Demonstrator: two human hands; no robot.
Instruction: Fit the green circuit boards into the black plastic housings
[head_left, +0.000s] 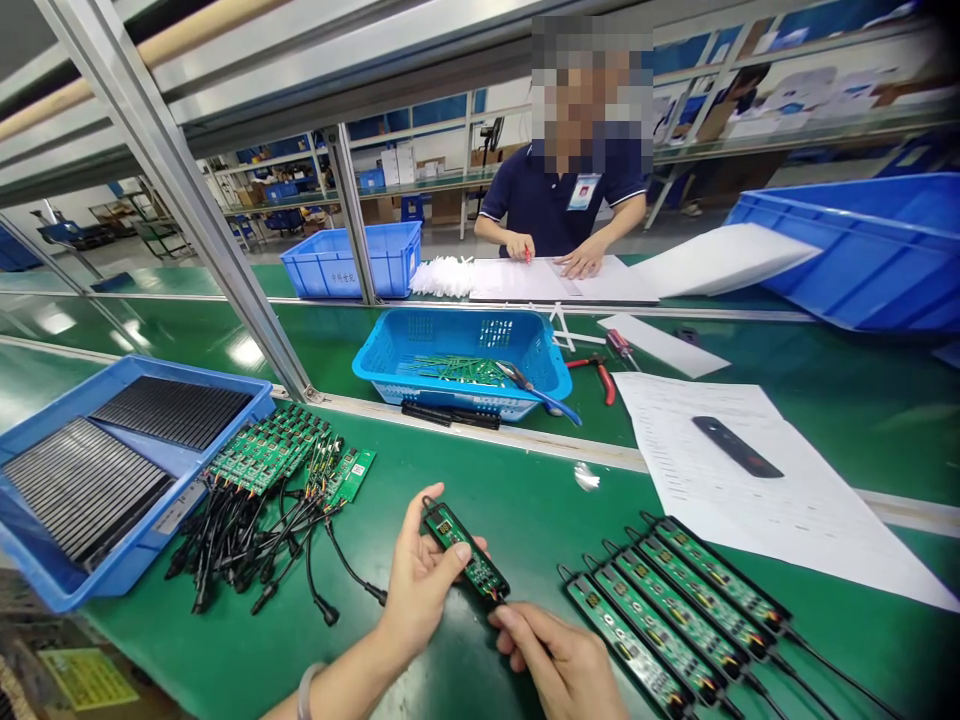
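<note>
In the head view, my left hand grips a black plastic case with a green circuit board seated in it, thumb pressing on the board. My right hand has its fingers pinched at the lower end of that case, where coloured wires show; the cable there is mostly hidden by the fingers. To the right lies a row of several similar cased boards with black cables. On the left, a heap of bare circuit boards rests on the table, their black cables trailing toward me.
A blue tray with black cases stands at left. Ahead, a blue basket holds green strips and pliers. Red-handled cutters, a screwdriver and printed sheets lie right. Across the bench, a person works over white sheets. A metal post rises left.
</note>
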